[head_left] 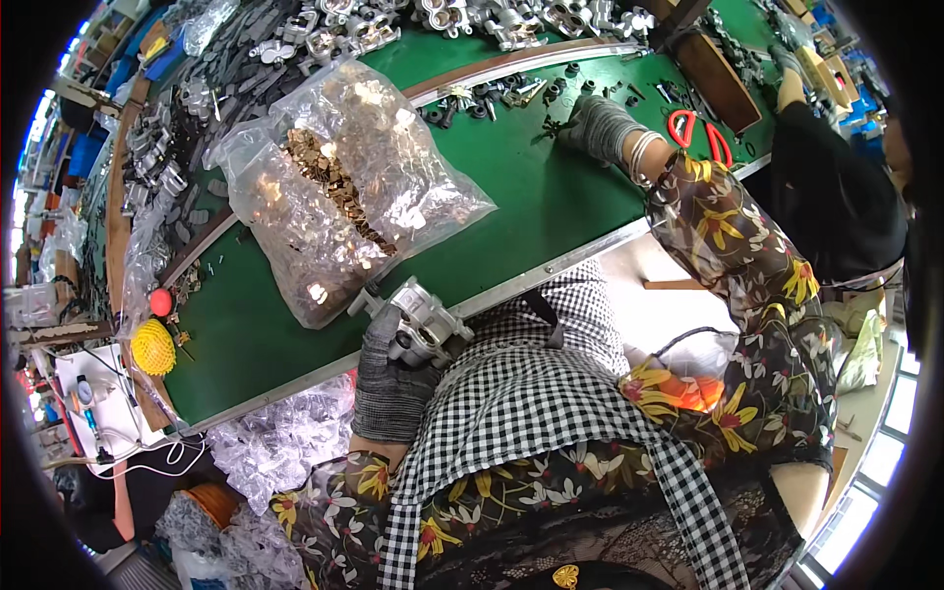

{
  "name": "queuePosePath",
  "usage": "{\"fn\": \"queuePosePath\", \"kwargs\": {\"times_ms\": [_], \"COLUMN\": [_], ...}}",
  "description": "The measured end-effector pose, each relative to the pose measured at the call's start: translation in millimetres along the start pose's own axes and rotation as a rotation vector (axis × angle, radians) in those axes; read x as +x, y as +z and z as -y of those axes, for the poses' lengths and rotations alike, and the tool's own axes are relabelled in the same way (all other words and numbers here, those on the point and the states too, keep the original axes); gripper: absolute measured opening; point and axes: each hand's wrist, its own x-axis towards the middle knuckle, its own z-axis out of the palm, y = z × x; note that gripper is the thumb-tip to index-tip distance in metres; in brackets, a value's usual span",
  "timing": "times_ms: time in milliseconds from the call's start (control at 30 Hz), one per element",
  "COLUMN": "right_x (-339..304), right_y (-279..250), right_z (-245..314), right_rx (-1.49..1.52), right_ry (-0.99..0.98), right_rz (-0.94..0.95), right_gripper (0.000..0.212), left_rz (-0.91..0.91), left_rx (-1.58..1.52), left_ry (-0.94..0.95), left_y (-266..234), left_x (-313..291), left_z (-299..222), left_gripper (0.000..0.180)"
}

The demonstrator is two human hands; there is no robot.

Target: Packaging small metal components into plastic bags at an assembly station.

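My left hand (391,379), in a grey knit glove, is closed around a silver metal brake caliper (421,320) at the table's front edge, close to my checked apron. Across the green table my right hand (598,126), gloved the same way, reaches down among small black parts (511,93). Its fingers are drawn together, and what they grip is too small to make out. Between the hands and to the left lies a clear plastic bag (413,197) full of small copper-coloured metal pieces (339,187).
Red-handled scissors (718,147) lie right of my right hand. More silver castings (516,25) line the back, with dark flat pieces (231,88) at the far left. A yellow textured ball-like thing (153,347) sits at the left edge. Another person's dark sleeve (836,187) shows at right.
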Motion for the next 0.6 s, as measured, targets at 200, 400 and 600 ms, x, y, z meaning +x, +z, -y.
{"fn": "queuePosePath", "kwargs": {"times_ms": [200, 400, 600], "right_x": [-12, -116, -110], "right_y": [10, -15, 59], "right_z": [2, 86, 132], "right_rx": [0.608, 0.522, 0.553], "right_ry": [-0.444, -0.928, -1.123], "right_rz": [-0.245, -0.034, 0.351], "right_gripper": [0.027, 0.011, 0.029], "left_rz": [0.228, 0.189, 0.281], "left_rx": [0.053, 0.14, 0.57], "left_ry": [-0.096, -0.064, -0.048], "left_y": [-7, 1, -5], "left_x": [13, 24, 31], "left_z": [-7, -9, -13], "left_gripper": [0.038, 0.04, 0.035]}}
